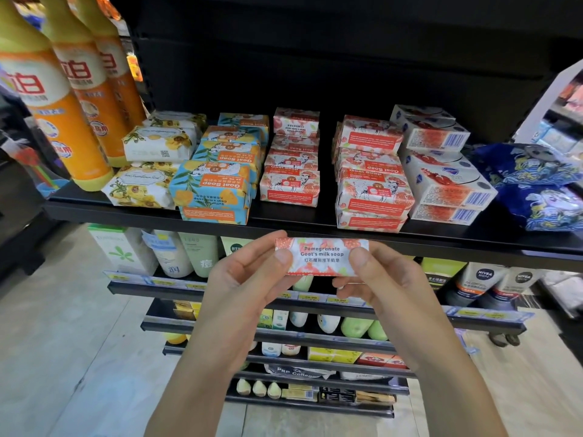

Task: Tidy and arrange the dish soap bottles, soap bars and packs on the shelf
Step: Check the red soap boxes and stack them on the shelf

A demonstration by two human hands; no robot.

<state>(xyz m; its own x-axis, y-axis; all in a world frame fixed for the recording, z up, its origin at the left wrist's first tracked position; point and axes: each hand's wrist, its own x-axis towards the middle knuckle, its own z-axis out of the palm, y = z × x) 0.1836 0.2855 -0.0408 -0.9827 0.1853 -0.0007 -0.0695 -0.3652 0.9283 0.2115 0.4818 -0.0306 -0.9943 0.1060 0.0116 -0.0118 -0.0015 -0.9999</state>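
Both hands are on one soap bar (321, 257), held just in front of the shelf (284, 220) edge: left hand (249, 279) pinching its left end, right hand (375, 279) pinching its right end. Behind the edge sit stacked soap bars (291, 187), orange bottles (63, 121) far left, blue packs (536, 190) far right.

Free lane between left red stack (289, 187), right red stack (373, 197) — elsewhere shelf (326, 216) packed.

Forearms raised; left grip (244, 283) and right grip (377, 283) pinch soap bar (321, 257) ends, thumbs in front.
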